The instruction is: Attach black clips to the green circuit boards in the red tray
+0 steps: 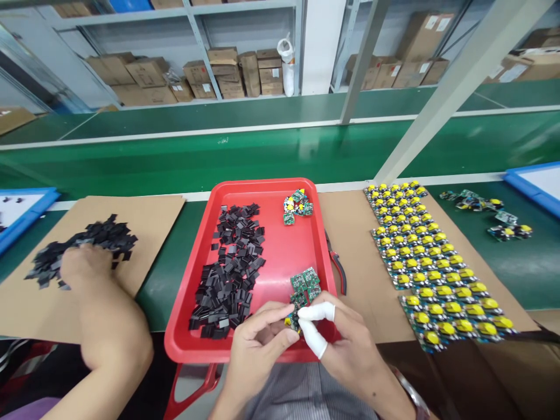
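Over the near right corner of a red tray [275, 256], my left hand [262, 338] is closed on a small circuit board [294, 319] with a yellow part. My right hand [336, 332], with white finger cots on thumb and index finger, pinches at the same board from the other side. The fingers hide most of it. Just beyond my fingertips lie several green circuit boards [306, 280] in the tray. Many small black pieces [236, 268] fill the tray's left half. A few boards with yellow parts [298, 205] lie at its far right corner.
Red-handled pliers [338, 271] lie right of the tray. Rows of boards with yellow tops [431, 256] cover cardboard [350, 233]; loose boards [476, 201] lie beyond. At left, a co-worker's hand [85, 262] rests in a black pile [107, 236]. A slanted post [455, 99] rises at right.
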Available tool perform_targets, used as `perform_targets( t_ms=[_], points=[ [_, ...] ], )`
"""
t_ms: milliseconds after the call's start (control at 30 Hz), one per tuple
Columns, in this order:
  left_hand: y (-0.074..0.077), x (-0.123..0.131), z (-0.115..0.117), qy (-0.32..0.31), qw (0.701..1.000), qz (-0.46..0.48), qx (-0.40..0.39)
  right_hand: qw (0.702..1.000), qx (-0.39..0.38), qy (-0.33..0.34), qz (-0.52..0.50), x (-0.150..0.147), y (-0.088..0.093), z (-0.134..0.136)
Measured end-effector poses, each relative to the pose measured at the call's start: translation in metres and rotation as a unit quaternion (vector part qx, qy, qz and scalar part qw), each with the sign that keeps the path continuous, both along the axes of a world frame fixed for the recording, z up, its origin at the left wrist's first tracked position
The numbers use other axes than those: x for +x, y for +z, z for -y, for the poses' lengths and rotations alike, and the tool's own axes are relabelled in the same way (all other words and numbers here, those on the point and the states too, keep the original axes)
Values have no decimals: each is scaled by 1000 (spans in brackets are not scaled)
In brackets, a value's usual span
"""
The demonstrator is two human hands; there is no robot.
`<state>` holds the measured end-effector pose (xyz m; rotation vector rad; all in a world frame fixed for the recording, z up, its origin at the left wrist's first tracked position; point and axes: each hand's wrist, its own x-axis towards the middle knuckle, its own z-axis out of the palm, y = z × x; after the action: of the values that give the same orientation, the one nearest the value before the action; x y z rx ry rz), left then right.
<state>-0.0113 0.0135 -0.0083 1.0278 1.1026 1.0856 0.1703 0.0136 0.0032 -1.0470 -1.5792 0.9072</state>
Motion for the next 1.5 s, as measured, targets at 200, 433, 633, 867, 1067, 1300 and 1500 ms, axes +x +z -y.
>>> perform_targets(
  t_ms=[200,433,633,867,1067,1300,1500],
  points=[
    [3,3,-1,5,1000,-15,-7,996,48,24,68,1,2,0],
    [1,1,1,3,999,-19,-27,998,48,32,22,3,-2,-4],
    [0,2,1,15,999,-16,-38,1000,-16,7,-18,0,-2,-8],
    [-1,4,0,23,999,3,-43,996,-71,12,-47,-2,-4,-10],
    [5,8,-4,34,999,-7,-26,998,-64,2,-20,-5,-11,-11],
    [-7,3,2,86,995,15,-50,998,-11,33,-50,1,-9,-7],
    [-12,0,2,91,992,55,-64,995,84,42,-34,-8,-8,-8]
  ],
)
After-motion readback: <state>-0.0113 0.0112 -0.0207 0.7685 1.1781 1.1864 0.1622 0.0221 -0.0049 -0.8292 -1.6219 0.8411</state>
